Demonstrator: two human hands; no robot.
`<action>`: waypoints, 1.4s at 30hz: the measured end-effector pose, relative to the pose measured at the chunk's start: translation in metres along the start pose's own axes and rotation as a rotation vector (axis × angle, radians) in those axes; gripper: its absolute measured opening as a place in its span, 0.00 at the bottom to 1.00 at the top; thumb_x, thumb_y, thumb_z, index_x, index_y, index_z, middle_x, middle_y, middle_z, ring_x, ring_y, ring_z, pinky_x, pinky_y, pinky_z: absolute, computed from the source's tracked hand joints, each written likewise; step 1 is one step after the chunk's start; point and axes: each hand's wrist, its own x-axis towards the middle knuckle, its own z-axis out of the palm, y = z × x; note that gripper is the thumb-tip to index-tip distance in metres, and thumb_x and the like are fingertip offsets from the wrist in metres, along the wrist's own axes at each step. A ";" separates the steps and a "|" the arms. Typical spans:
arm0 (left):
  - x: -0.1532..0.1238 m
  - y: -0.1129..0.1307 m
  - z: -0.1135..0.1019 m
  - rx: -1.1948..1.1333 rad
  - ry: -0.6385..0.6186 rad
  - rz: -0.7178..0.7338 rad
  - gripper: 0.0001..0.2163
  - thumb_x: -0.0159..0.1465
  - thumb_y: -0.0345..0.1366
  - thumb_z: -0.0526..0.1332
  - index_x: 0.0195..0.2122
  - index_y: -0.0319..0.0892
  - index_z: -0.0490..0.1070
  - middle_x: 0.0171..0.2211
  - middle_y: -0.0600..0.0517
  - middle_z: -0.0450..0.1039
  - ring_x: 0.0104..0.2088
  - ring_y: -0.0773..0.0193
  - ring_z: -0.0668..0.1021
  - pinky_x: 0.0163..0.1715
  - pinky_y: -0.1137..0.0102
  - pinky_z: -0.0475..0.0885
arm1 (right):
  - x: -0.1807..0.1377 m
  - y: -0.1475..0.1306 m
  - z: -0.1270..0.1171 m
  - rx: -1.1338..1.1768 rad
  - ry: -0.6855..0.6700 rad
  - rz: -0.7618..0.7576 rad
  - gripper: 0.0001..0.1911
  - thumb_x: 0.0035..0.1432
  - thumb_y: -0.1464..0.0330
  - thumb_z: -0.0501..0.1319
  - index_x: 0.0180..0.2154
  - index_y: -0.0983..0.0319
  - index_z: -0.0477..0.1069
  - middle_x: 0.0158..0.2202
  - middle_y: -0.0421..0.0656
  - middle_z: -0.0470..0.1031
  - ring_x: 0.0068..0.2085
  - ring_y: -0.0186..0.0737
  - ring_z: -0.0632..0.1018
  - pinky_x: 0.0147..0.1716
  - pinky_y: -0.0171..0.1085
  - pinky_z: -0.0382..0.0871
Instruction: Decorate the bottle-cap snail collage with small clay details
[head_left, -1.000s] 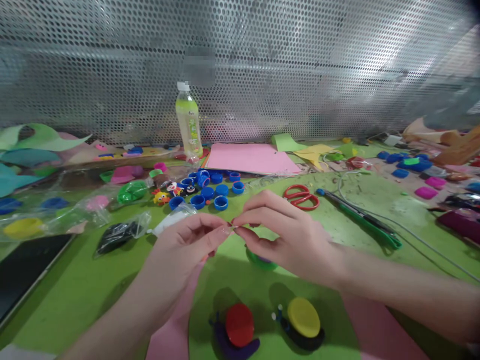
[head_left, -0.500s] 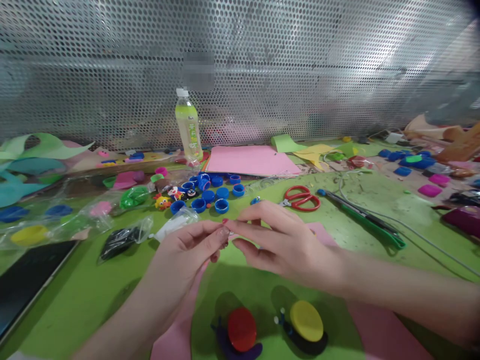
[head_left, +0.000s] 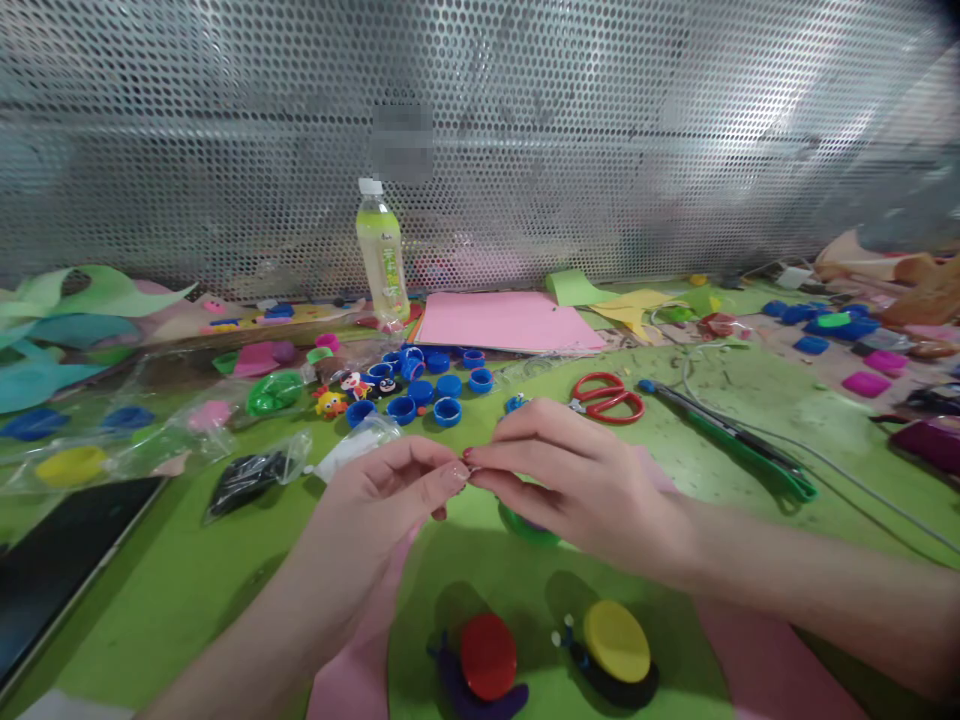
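Observation:
My left hand [head_left: 390,500] and my right hand [head_left: 574,490] meet over the middle of the table, fingertips almost touching. Each hand is closed in a pinch of thumb and fingers. Whatever lies between the tips is too small and too hidden to name. Under my right hand a round green piece [head_left: 529,526] shows in part, with a small blue piece [head_left: 516,403] behind its knuckles. Nearer to me lie two snail figures: a purple one with a red cap shell [head_left: 488,656] and a black one with a yellow cap shell [head_left: 616,640].
Blue bottle caps [head_left: 448,410] and small figures [head_left: 330,402] lie beyond my hands. Red-handled scissors [head_left: 609,398] and a green-and-black cutter [head_left: 731,440] are at the right. A bottle [head_left: 384,255] stands near pink paper [head_left: 510,320]. Bagged black clay [head_left: 251,482] and a dark tablet [head_left: 71,560] lie left.
My right hand's fingertips have closed together near my left fingertips. The round green piece under my right hand now shows more. The whole view has shifted slightly.

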 end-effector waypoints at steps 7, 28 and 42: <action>0.002 -0.002 -0.002 0.007 -0.028 0.014 0.04 0.56 0.38 0.69 0.27 0.46 0.77 0.25 0.58 0.70 0.28 0.68 0.69 0.31 0.74 0.64 | 0.002 -0.001 -0.002 0.075 -0.015 0.042 0.05 0.64 0.75 0.59 0.39 0.65 0.74 0.36 0.46 0.76 0.37 0.37 0.77 0.39 0.35 0.75; 0.005 0.013 -0.014 -0.001 -0.059 0.036 0.06 0.56 0.38 0.70 0.28 0.44 0.75 0.28 0.55 0.78 0.32 0.66 0.77 0.37 0.73 0.70 | 0.000 -0.001 0.004 0.093 -0.049 0.093 0.08 0.68 0.75 0.53 0.41 0.65 0.71 0.37 0.47 0.75 0.38 0.40 0.76 0.38 0.39 0.75; 0.012 0.003 -0.016 0.179 -0.023 -0.049 0.12 0.61 0.39 0.64 0.46 0.45 0.70 0.33 0.51 0.79 0.33 0.60 0.80 0.24 0.73 0.68 | 0.001 -0.025 0.018 0.371 -0.426 0.145 0.04 0.61 0.72 0.65 0.32 0.62 0.76 0.32 0.39 0.77 0.35 0.34 0.77 0.36 0.31 0.74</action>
